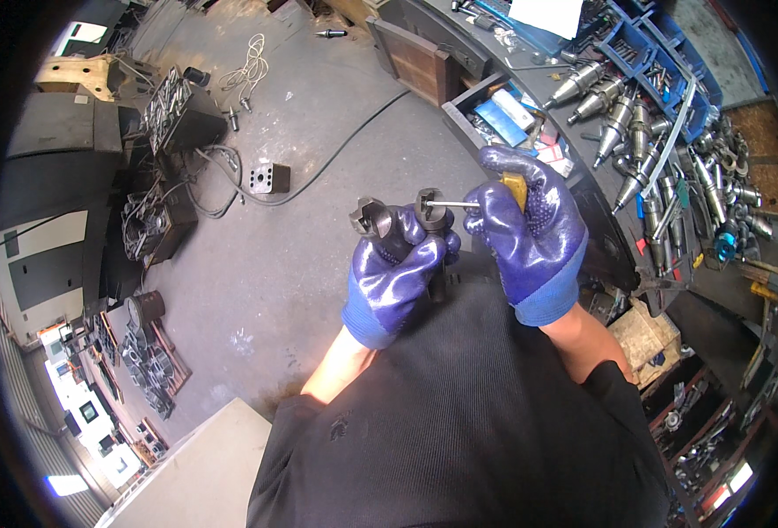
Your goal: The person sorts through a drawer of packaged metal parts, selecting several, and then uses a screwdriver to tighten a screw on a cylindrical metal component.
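My left hand (392,275), in a purple coated glove with a blue cuff, is closed around two dark metal milling cutters. The notched head of one milling cutter (371,217) points up at the left. Beside it stands the second milling cutter (430,213), whose shank runs down below my fingers. My right hand (537,231), gloved the same way, grips a screwdriver (514,187) by its yellow handle. Its thin steel shaft reaches left to the head of the second cutter and appears to touch it. The exact contact at the tip is too small to make out.
At the right, a bench carries several steel tool holders (613,132) and blue bins (631,48). An open drawer (466,123) with small boxes juts out ahead of my right hand. On the floor lie a black cable (341,139) and a dark block with holes (269,179).
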Demonstrator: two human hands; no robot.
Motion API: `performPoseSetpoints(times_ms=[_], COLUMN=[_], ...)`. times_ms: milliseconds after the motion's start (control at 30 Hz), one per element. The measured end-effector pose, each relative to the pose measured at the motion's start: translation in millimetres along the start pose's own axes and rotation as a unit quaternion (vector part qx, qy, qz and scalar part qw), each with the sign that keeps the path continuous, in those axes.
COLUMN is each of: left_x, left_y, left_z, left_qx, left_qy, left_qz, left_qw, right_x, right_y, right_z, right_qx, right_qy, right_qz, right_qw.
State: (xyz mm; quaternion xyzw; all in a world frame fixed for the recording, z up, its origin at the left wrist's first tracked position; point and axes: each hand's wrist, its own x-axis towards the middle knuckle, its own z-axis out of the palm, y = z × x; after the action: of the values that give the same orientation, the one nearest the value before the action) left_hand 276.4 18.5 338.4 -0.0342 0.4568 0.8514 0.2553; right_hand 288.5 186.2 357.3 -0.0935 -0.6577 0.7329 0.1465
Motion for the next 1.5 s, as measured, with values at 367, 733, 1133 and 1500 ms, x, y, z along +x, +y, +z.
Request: performPoseSetpoints(times_ms=[367,733,1133,1500], left_x=[3,3,8,27], left_y=[-2,3,-1,-7], left_z=[4,-12,10,26], left_qx=[0.14,0.145,0.314,0.338], left_qy=[0.02,0.019,0.128,0.085], left_qz=[0.094,0.01,0.01,-0.05], left_qw=[0.985,0.989,0.941,0.936], right_x=[-1,31,11,8], right_y=[-8,2,26,41], right_z=[-2,-27,-24,-49], right_qx=[-0.012,-0.297,-0.29,-0.237], right_qy=[-0.047,-0.254,-0.172,-0.097], right_qz=[0.088,-0.308,-0.189,-0.274], right_qw=[0.995,0.868,0.922,0.927])
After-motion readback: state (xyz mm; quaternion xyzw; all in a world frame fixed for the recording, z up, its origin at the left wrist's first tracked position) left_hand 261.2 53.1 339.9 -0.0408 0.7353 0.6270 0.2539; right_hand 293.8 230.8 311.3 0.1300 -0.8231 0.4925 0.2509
